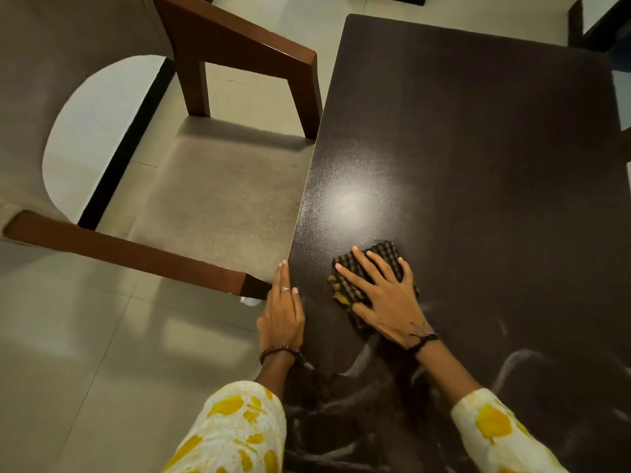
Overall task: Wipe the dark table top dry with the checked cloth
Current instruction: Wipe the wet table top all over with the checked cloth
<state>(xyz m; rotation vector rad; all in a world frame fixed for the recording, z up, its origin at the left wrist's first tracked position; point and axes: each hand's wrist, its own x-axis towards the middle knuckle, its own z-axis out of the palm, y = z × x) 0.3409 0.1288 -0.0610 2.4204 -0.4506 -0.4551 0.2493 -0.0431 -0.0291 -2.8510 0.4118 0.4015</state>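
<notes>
Item: checked cloth (372, 268), dark plaid with yellow trim, crumpled flat on the dark table top (478, 148), near its left edge, toward six o'clock of the slab. Right hand (382, 295) lies on it with fingers spread straight, pressing, not clutching. Left hand (281, 308) rests flat along the table edge at nine o'clock of the cloth, fingers extended, holding nothing. Handling, as judged: soft, light, limp, likely to bunch; best driven by a flat palm over its middle, not pinched by a corner. Orientation: the wad runs roughly from one o'clock to seven o'clock, fingers aimed at about eleven. Table's long axis runs twelve to six. Pale smears (512, 367) lie toward five o'clock. Armchair (205, 186) stands at ten o'clock.
</notes>
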